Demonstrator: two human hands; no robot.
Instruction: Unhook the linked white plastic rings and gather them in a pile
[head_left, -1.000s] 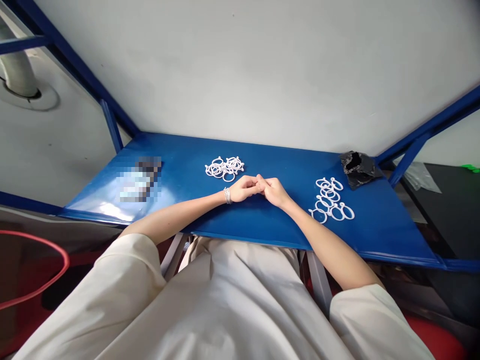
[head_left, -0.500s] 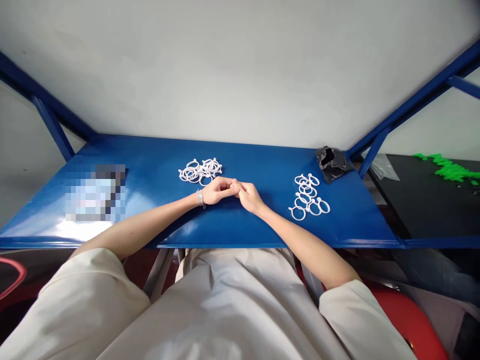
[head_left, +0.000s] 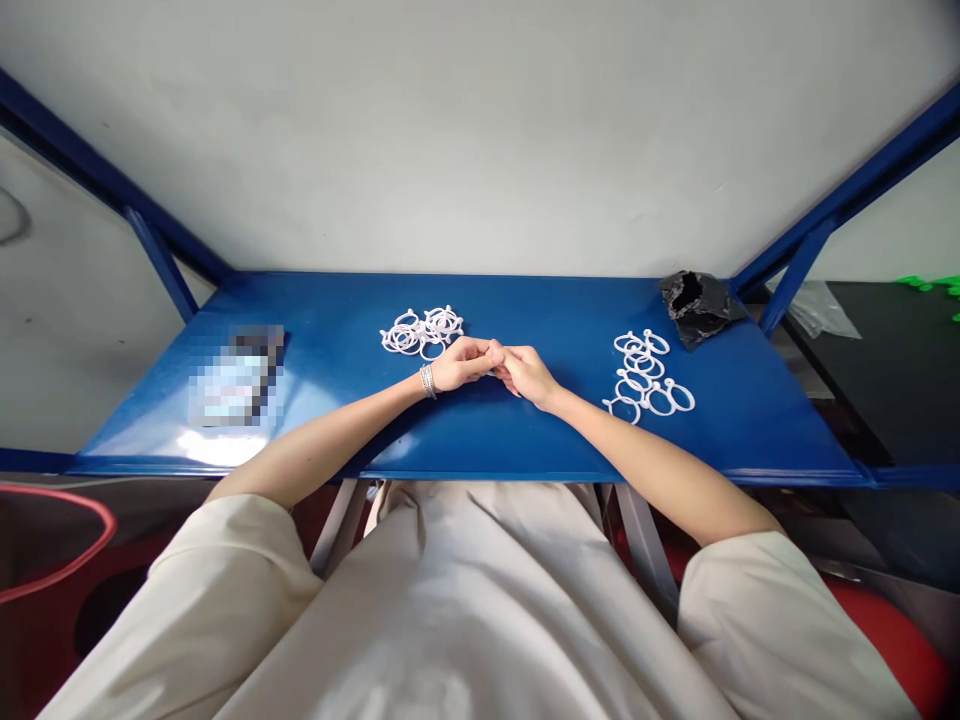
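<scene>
Over the middle of the blue table (head_left: pixel 525 440), my left hand (head_left: pixel 460 363) and my right hand (head_left: pixel 531 376) meet at the fingertips. Both are closed, fingers pressed together; whatever lies between them, if anything, is hidden. A silver bracelet (head_left: pixel 427 381) circles my left wrist. Just behind my left hand lies a tangled pile of white plastic rings (head_left: pixel 405 338), each with a small knob. More such rings (head_left: pixel 634 381) lie loosely spread to the right of my right hand.
A crumpled black plastic bag (head_left: pixel 701 308) sits open at the back right corner. On the left lies a pixelated flat object (head_left: pixel 238 375). Blue frame bars (head_left: pixel 161 262) rise at both ends. Beyond the right end, a black surface (head_left: pixel 885 370) carries a clear bag (head_left: pixel 821 308) and green pieces (head_left: pixel 930 285).
The view has shifted, so the table and its contents appear farther right and slightly higher. My hands stay joined, with the fingers slightly rearranged. Both groups of rings lie as before.
</scene>
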